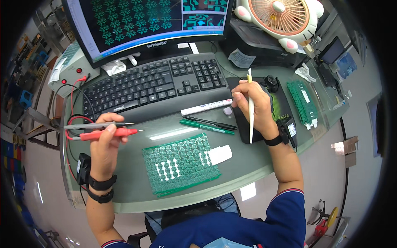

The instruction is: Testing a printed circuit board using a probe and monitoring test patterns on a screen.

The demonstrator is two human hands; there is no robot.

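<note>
Two probes, red [108,133] and black [97,125], sat clamped in the left hand [105,144], tips pointing right above the green circuit board [180,163]; the right hand [251,105] gripped a white pen [250,108]. Probing looked under way; contact needs lowered tips.

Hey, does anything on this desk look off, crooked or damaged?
Nothing looks damaged or spilled. The green board lies a bit askew on the desk. The left hand holds two probes; the right hand holds a white pen.
</note>
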